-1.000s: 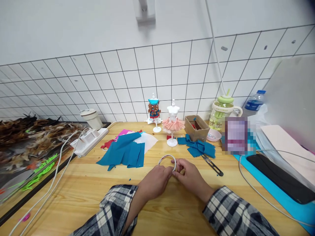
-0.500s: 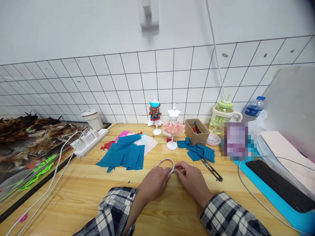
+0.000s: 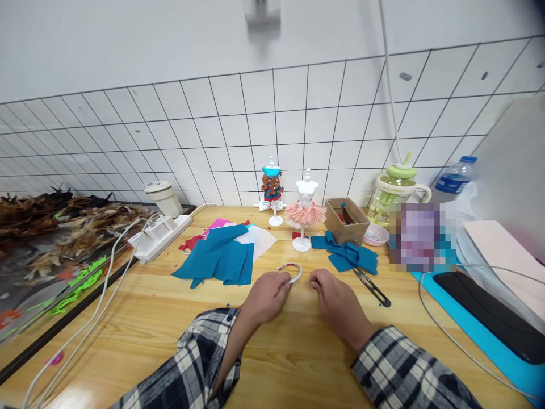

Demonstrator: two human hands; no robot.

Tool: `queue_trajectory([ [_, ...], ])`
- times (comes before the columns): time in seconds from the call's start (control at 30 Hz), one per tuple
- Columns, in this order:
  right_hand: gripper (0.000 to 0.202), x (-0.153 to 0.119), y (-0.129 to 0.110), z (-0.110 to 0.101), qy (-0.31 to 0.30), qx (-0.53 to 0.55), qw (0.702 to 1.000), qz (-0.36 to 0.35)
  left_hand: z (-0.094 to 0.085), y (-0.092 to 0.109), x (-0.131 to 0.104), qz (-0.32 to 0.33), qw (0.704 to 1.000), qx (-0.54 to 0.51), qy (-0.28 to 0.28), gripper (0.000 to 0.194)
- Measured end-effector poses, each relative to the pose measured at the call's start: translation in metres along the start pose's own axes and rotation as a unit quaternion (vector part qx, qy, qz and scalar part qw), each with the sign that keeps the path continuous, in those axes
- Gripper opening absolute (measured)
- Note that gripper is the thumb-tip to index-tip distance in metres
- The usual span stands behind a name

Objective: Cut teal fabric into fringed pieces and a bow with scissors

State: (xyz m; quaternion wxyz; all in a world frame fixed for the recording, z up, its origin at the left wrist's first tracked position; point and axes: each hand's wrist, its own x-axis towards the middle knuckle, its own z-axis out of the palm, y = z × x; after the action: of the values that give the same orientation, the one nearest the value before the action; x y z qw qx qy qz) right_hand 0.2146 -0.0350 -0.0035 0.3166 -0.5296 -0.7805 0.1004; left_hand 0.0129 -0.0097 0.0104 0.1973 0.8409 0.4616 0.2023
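A white ring-like band (image 3: 297,274), partly reddish inside, is held low over the wooden table (image 3: 281,363). My left hand (image 3: 267,295) is closed on its near left side. Just right of the band, apart from it, my right hand (image 3: 336,301) has its fingers pressed together; whatever it may pinch is too small to make out. Teal cloth pieces (image 3: 217,255) lie beyond my left hand. Past my right hand are a folded teal cloth (image 3: 351,255) and dark thread snips (image 3: 372,288).
Two small dress forms, one with a pink ruffled skirt (image 3: 305,215), one in teal and brown (image 3: 272,184), stand near the tiled wall. Behind the snips are a cardboard box (image 3: 347,227) and a pink bowl (image 3: 376,234). A power strip (image 3: 159,238) with cables lies left.
My right hand has come away from the band, moving right, and its fingers have curled in. My left hand keeps hold of the band. The camera view has shifted slightly.
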Motion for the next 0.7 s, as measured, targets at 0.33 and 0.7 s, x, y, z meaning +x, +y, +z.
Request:
queue_trajectory([
  [0.33,0.023,-0.005,-0.023,-0.004,0.055,-0.056,0.994,-0.081,0.010,-0.012,0.004,-0.105,0.908,-0.386,0.127,0.032],
  [0.7,0.031,-0.003,-0.017,0.002,-0.019,0.486,0.858,0.166,-0.019,-0.030,-0.001,-0.012,0.996,-0.052,0.077,0.039],
])
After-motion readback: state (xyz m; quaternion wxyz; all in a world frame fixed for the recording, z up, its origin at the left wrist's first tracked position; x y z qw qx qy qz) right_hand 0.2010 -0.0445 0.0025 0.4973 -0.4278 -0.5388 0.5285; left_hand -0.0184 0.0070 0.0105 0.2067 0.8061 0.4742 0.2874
